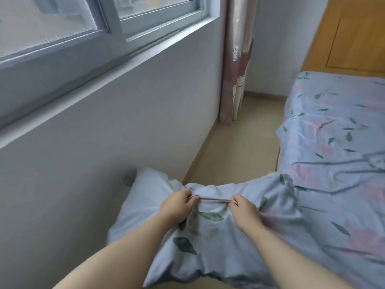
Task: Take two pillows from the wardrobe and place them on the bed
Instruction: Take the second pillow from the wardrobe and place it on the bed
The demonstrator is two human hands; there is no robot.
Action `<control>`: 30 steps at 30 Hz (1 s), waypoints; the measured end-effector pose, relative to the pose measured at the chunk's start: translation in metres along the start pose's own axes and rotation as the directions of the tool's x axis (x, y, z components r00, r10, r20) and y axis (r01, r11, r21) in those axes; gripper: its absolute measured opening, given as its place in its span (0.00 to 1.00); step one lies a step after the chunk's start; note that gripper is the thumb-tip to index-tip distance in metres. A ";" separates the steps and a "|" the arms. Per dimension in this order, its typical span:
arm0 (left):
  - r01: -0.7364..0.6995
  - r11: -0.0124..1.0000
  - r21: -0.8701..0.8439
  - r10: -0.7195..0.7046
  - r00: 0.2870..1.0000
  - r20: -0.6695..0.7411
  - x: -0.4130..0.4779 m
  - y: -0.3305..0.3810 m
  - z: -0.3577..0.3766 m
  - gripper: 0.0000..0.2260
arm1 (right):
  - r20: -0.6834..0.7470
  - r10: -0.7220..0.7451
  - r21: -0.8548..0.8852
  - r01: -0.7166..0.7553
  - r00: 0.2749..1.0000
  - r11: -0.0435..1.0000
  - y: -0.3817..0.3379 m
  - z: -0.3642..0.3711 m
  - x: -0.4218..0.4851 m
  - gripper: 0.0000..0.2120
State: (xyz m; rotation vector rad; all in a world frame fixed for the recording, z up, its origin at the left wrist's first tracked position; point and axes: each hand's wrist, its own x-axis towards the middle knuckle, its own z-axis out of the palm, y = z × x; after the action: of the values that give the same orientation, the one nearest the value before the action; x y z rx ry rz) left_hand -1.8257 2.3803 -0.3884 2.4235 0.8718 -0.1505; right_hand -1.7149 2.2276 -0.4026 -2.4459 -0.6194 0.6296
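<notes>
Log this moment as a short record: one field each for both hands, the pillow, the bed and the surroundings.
left hand: pinches the pillow's piped top edge, fingers curled
right hand: pinches the same edge, further right
pillow: floral blue case, held between wall and bed; a second pillow cannot be told apart
bed: floral sheet, wooden headboard, no pillow near it in view
surroundings: window on the left, curtain in the corner, beige floor
</notes>
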 end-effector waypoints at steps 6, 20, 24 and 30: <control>-0.109 0.993 0.052 0.106 0.992 0.061 0.118 0.044 -0.010 0.18 | -0.045 0.107 0.038 -0.106 0.993 0.994 0.010 -0.037 0.097 0.08; -0.194 0.981 0.025 0.188 0.971 0.149 0.367 0.170 -0.032 0.18 | -0.076 0.221 0.124 -0.211 0.972 0.970 0.040 -0.157 0.329 0.10; -0.215 0.976 0.017 0.209 0.960 0.188 0.448 0.192 -0.032 0.17 | -0.081 0.267 0.112 -0.258 0.960 0.960 0.046 -0.179 0.402 0.10; -0.265 0.964 -0.020 0.264 0.945 0.195 0.587 0.226 -0.048 0.17 | -0.113 0.313 0.104 -0.303 0.943 0.947 0.035 -0.219 0.529 0.10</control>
State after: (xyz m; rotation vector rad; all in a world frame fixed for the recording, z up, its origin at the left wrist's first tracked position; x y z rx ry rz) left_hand -1.2305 2.5882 -0.4082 2.4539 0.4535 -0.2855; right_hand -1.1699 2.4042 -0.4185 -2.4982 -0.1533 0.5989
